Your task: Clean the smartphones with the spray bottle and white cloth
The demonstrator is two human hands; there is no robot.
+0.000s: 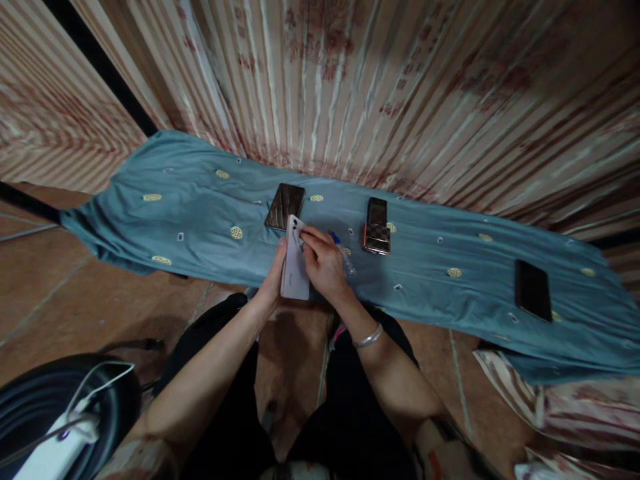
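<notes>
Gripping a white rectangular phone [295,267] by its left edge, the left hand [277,275] holds it upright over the near edge of the blue patterned cloth [190,220]. The right hand [323,263] pinches a small white wipe [299,235] against the phone's upper corner. A small clear bottle with blue cap [343,253] lies just beside it.

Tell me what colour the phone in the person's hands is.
The phone is white or pale lilac on its back, seen best in the head view.
</notes>
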